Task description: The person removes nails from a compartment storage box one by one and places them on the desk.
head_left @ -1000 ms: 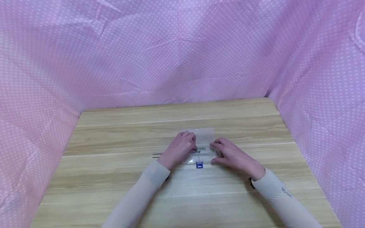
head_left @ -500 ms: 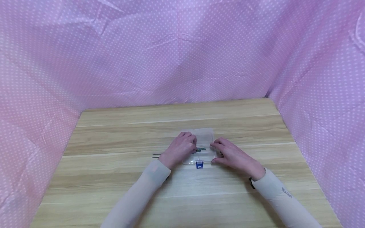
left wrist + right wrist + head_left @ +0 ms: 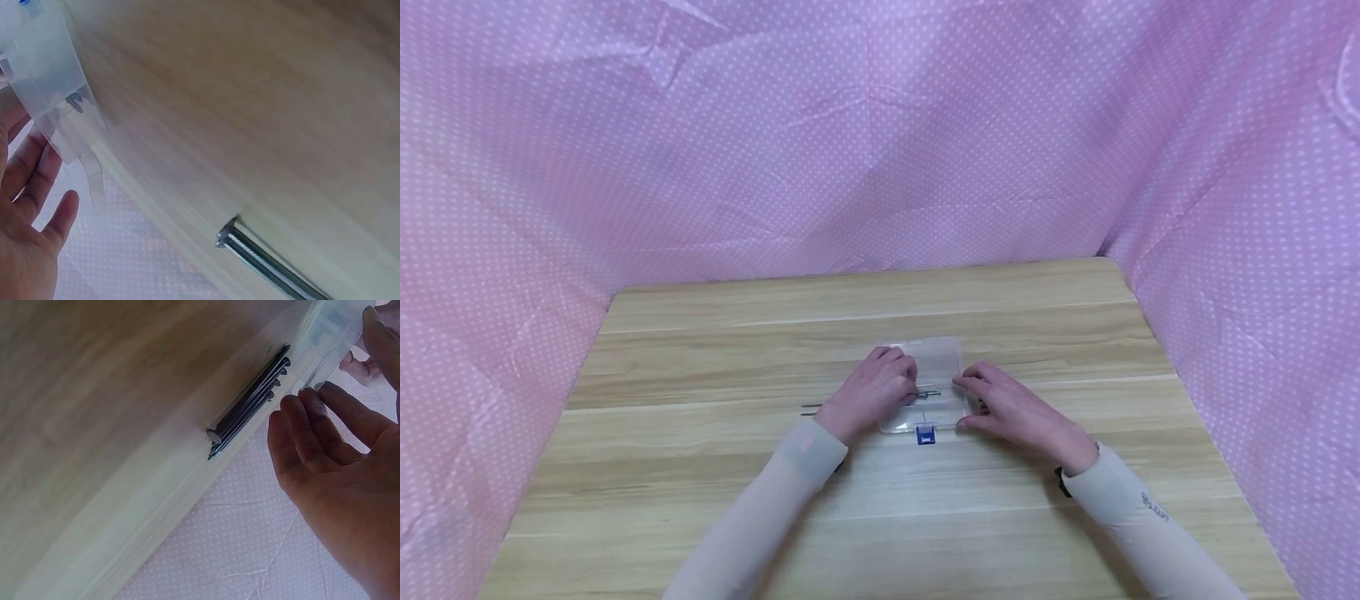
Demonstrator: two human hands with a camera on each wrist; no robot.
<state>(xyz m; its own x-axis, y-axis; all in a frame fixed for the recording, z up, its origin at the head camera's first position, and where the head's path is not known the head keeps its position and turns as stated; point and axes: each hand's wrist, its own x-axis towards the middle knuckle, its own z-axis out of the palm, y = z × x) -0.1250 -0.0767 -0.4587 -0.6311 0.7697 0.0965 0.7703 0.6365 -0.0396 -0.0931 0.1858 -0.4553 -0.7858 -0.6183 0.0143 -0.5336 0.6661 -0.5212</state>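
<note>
A clear plastic box [image 3: 940, 414] with a blue latch [image 3: 926, 435] stands mid-table, its lid [image 3: 934, 354] laid back. My left hand [image 3: 872, 392] reaches over the box's left side and pinches at metal nails [image 3: 928, 393], whose ends stick out from its fingertips; the grip itself is hidden in the left wrist view, where nails [image 3: 74, 102] show through the box wall. With finger and thumb, my right hand [image 3: 1018, 417] holds the box's right edge. Several dark nails [image 3: 250, 397] lie on the table beside the right hand in the right wrist view.
Shiny nails [image 3: 269, 259] lie on the table left of the box, partly covered by the left forearm in the head view. The wooden table [image 3: 700, 500] is enclosed at the back and sides by pink dotted cloth [image 3: 865, 167].
The nails at my left fingertips have shifted slightly and changed angle within the box. The right hand and the box have stayed nearly still.
</note>
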